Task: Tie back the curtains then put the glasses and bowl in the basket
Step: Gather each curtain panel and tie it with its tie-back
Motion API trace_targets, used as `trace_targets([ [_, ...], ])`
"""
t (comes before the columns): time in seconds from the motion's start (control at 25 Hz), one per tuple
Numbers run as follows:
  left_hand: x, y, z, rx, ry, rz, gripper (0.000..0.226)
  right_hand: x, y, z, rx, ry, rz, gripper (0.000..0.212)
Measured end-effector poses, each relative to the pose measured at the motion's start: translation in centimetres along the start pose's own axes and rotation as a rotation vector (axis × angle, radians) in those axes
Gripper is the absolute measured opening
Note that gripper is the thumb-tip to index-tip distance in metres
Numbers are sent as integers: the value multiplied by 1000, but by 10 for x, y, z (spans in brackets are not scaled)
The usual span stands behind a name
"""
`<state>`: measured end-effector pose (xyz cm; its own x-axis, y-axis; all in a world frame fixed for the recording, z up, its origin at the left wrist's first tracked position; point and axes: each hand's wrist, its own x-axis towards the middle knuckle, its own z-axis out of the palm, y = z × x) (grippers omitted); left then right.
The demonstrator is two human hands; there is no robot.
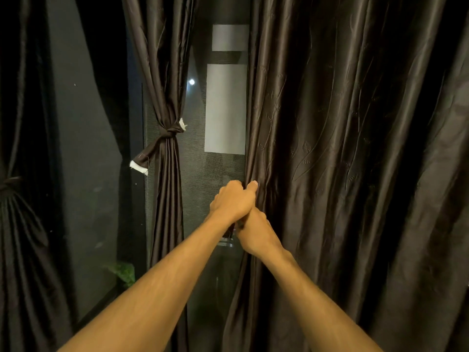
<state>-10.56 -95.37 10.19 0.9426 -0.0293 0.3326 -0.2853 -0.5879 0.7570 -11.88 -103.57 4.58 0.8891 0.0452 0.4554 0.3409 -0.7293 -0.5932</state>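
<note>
Left hand (233, 201), right hand (257, 231); vertical curtain (330, 148)

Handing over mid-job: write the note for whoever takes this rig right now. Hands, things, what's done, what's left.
Left hand: grips the edge of the right curtain.
Right hand: grips the same edge just below.
Done: middle curtain is tied with a knotted band; far-left curtain is also gathered and tied.
Left: tie back the right curtain, which hangs loose, then put the glasses and bowl in the basket. None of those three is in view.
</note>
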Motion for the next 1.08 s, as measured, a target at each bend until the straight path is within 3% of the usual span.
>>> trace_targets([
  [0.12,-5,13,3,-118,-56,-102,54,-12,2,-12,0,-43,-24,82],
  [0.24,5,8,4,-149,-44,-65,35,-16,0,-14,-12,-51,-1,96],
  [0.52,-1,15,19,123,132,39,25,-20,13,-35,13,-80,13,81],
  [0.64,-2,14,18,184,179,33,30,-26,24,-49,-37,127,-7,46],
  [0.76,0,10,18,221,199,54,31,-33,40,-68,-62,612,-60,19],
  [0.84,4,6,18,195,182,62,32,-33,54,-77,-77,859,2,35],
  [0.88,6,5,18,171,175,59,32,-32,59,-81,-59,900,82,48],
  [1.0,8,2,18,129,154,62,30,-30,64,-83,98,739,319,80],
  [1.08,5,4,19,176,158,76,30,-32,61,-80,208,589,361,76],
])
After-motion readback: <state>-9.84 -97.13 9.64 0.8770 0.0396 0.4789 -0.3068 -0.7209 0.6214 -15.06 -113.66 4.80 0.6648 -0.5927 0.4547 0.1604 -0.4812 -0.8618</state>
